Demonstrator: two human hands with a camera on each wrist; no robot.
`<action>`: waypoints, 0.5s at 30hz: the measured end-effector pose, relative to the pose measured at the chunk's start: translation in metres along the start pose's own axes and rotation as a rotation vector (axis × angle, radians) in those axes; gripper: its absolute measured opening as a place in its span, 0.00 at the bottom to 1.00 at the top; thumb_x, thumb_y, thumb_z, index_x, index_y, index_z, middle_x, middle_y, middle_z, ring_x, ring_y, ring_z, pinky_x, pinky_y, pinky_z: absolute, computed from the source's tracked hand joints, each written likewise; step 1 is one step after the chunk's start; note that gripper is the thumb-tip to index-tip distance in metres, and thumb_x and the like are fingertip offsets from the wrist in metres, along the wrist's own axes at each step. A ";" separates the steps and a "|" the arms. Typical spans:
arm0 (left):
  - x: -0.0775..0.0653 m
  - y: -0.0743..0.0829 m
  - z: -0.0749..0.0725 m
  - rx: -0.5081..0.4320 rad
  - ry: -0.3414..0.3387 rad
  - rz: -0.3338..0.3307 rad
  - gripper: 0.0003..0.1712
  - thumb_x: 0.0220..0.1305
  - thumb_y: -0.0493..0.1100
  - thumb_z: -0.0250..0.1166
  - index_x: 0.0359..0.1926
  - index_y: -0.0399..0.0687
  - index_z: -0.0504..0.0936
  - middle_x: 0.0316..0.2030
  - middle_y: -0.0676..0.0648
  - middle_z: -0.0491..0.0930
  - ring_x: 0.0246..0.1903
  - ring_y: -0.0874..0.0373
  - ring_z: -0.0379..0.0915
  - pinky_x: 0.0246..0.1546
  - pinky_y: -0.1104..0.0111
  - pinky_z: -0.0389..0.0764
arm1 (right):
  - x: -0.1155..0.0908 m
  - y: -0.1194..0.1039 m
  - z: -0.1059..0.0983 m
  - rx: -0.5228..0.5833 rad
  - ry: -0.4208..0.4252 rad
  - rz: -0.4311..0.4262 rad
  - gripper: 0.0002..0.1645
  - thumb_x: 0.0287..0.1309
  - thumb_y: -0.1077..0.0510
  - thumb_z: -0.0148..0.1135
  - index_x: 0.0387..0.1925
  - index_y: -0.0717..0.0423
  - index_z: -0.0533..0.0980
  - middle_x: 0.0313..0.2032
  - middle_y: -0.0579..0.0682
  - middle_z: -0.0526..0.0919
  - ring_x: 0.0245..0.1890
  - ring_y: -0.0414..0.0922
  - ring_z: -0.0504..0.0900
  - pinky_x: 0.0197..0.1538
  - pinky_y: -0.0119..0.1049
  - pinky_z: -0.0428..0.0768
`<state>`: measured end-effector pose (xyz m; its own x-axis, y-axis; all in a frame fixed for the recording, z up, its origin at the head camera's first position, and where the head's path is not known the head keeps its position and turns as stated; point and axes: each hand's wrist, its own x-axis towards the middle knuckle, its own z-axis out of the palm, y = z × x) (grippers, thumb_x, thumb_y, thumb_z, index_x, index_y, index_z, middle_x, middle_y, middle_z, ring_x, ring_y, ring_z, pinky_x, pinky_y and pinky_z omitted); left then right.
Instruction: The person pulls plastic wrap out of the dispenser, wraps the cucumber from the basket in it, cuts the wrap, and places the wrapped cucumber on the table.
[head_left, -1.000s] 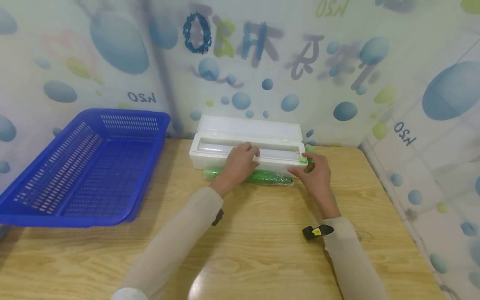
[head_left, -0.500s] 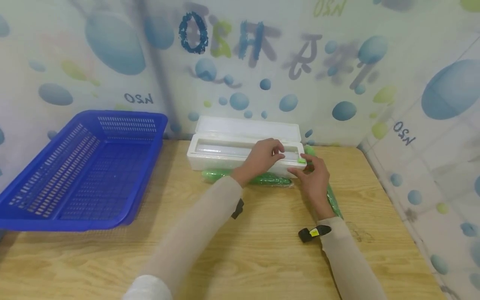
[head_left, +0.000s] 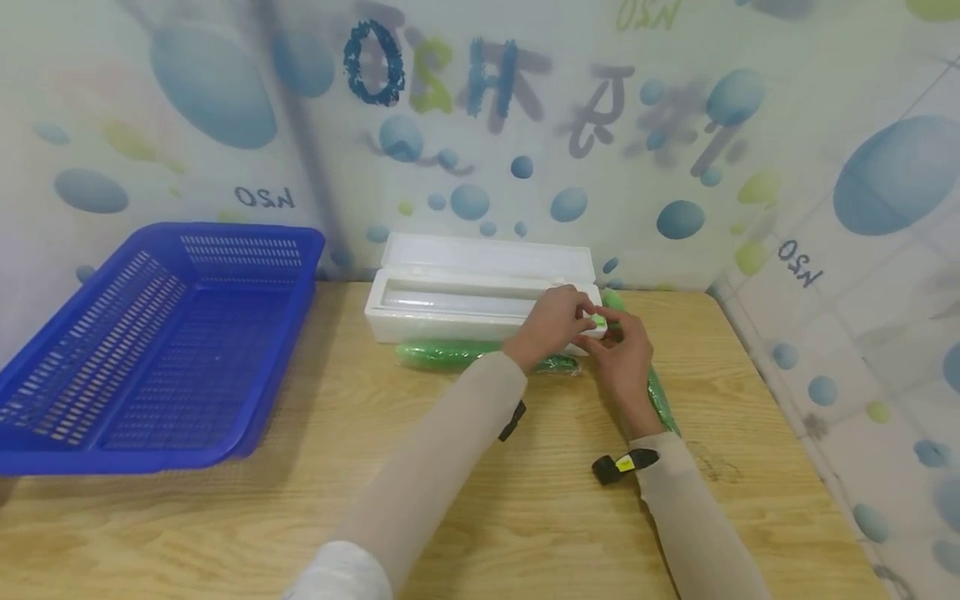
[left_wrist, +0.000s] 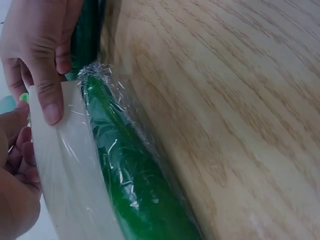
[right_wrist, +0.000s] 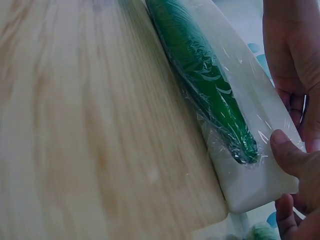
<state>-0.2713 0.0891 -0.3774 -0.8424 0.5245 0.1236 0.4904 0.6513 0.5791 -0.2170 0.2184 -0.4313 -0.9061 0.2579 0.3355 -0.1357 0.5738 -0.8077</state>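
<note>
A long white cling film box lies with its lid raised against the wall. A small green slide cutter sits at the right end of its front edge. My left hand reaches across, curled thumb and fingertips at the cutter, as the left wrist view also shows. At the box's right end my right hand grips the corner, thumb against the front wall. A film-wrapped cucumber lies along the front of the box, partly behind my left wrist. Another wrapped cucumber lies beyond my right hand, half hidden.
A blue plastic basket with slotted sides stands at the left of the wooden table. A patterned wall rises right behind the box, and another wall runs along the right edge.
My left hand has moved right along the open box, from its middle to the green slide cutter at the end. My right hand keeps its grip on the corner.
</note>
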 end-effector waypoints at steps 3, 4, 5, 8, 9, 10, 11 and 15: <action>0.001 0.002 0.001 0.029 -0.006 -0.014 0.13 0.63 0.47 0.65 0.45 0.45 0.84 0.31 0.52 0.73 0.31 0.61 0.69 0.30 0.76 0.70 | 0.000 0.000 0.000 -0.008 -0.002 0.001 0.29 0.47 0.57 0.75 0.54 0.53 0.77 0.48 0.54 0.74 0.38 0.48 0.75 0.37 0.31 0.75; 0.002 0.002 0.001 0.042 -0.006 -0.012 0.13 0.63 0.47 0.65 0.44 0.45 0.85 0.31 0.52 0.73 0.31 0.61 0.69 0.31 0.77 0.70 | 0.001 0.000 0.000 -0.012 -0.002 -0.002 0.29 0.47 0.57 0.75 0.54 0.53 0.77 0.48 0.54 0.74 0.38 0.48 0.75 0.37 0.31 0.75; 0.002 0.002 0.001 0.050 -0.006 -0.010 0.13 0.63 0.47 0.65 0.44 0.46 0.85 0.31 0.52 0.74 0.31 0.62 0.69 0.31 0.77 0.70 | 0.001 0.000 0.000 -0.012 -0.001 -0.001 0.29 0.47 0.57 0.75 0.54 0.53 0.77 0.48 0.55 0.75 0.38 0.48 0.76 0.38 0.31 0.75; 0.003 0.002 -0.001 0.062 -0.018 -0.009 0.12 0.63 0.47 0.65 0.42 0.45 0.85 0.33 0.52 0.75 0.32 0.62 0.70 0.34 0.77 0.72 | 0.000 -0.001 0.000 -0.002 0.000 0.006 0.30 0.47 0.56 0.75 0.54 0.53 0.77 0.48 0.54 0.75 0.39 0.48 0.76 0.38 0.32 0.76; 0.004 0.002 -0.002 0.067 -0.025 -0.009 0.12 0.63 0.47 0.65 0.42 0.45 0.85 0.33 0.52 0.76 0.33 0.62 0.71 0.35 0.77 0.72 | 0.001 -0.001 0.000 0.003 0.000 0.008 0.30 0.46 0.55 0.75 0.54 0.52 0.77 0.48 0.54 0.75 0.39 0.47 0.76 0.38 0.33 0.75; 0.003 0.002 -0.003 0.070 -0.033 -0.012 0.11 0.63 0.47 0.64 0.42 0.46 0.85 0.34 0.52 0.76 0.33 0.62 0.71 0.36 0.77 0.72 | 0.000 -0.001 0.000 0.005 -0.001 0.011 0.31 0.46 0.55 0.75 0.54 0.52 0.77 0.48 0.53 0.75 0.39 0.47 0.76 0.38 0.33 0.75; 0.003 0.003 -0.004 0.070 -0.041 -0.018 0.11 0.63 0.47 0.64 0.42 0.46 0.85 0.35 0.52 0.77 0.34 0.63 0.71 0.37 0.77 0.73 | 0.000 -0.001 0.000 0.009 -0.001 0.012 0.31 0.46 0.55 0.75 0.54 0.52 0.77 0.48 0.53 0.75 0.38 0.47 0.76 0.38 0.33 0.75; 0.002 0.003 -0.007 0.090 -0.055 -0.033 0.11 0.63 0.47 0.64 0.41 0.46 0.85 0.36 0.51 0.78 0.37 0.62 0.72 0.39 0.75 0.74 | 0.000 0.000 -0.001 0.018 0.005 0.001 0.31 0.45 0.55 0.76 0.54 0.52 0.77 0.46 0.53 0.76 0.38 0.48 0.76 0.37 0.31 0.74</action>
<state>-0.2733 0.0882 -0.3700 -0.8462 0.5295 0.0599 0.4828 0.7143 0.5067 -0.2166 0.2192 -0.4310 -0.9042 0.2620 0.3373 -0.1424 0.5596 -0.8164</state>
